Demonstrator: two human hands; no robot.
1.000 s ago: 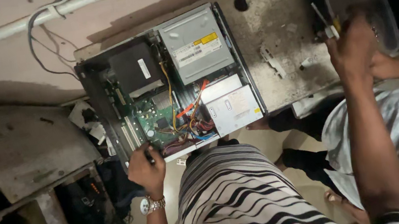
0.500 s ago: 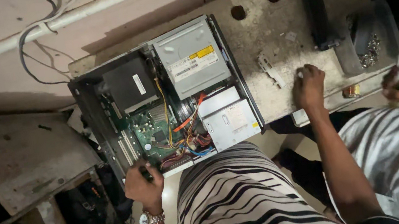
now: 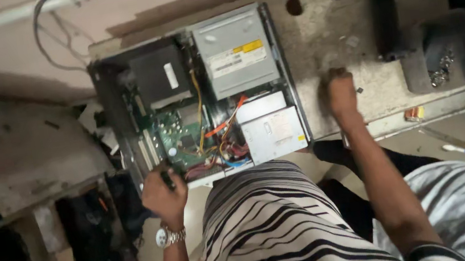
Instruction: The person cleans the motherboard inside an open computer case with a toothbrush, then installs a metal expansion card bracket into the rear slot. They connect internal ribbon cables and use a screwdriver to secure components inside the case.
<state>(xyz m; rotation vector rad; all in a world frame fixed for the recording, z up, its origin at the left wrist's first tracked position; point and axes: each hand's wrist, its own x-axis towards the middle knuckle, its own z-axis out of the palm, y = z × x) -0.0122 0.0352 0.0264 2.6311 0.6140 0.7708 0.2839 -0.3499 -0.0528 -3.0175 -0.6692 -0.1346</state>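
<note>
Left hand [image 3: 164, 196] at, perhaps gripping, computer case [image 3: 124, 139]

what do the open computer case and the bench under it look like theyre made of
Computer case: looks like thin sheet metal, dark outside, with folded edges. Workbench: seemingly grey metal plate, scuffed and stained, with round drilled holes; worn painted board is possible.

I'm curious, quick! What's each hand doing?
Left hand: closed on a small dark tool at the computer case.
Right hand: fist resting on the workbench, holding nothing visible.
</note>
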